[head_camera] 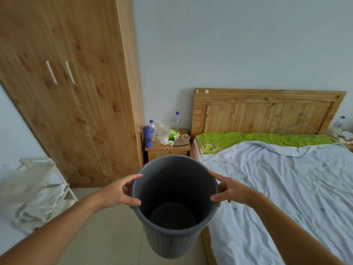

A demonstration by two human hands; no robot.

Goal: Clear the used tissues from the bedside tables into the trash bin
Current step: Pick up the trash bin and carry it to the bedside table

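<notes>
A: Carrying the empty trash bin [174, 205], left hand [118, 192] and right hand [232, 191] each clamp opposite sides of its rim.

B: And the tissues [162, 133]?

A: Straight ahead on the near worktop [166, 147], beyond the bin; neither hand is nearer.

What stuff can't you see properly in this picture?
- Head view, far bedside table: cut off by the right edge; the things on it are too small to name.
- Near bedside table: its front is hidden behind the trash bin.
- White heap on it: too small to tell tissue from bag.
</notes>
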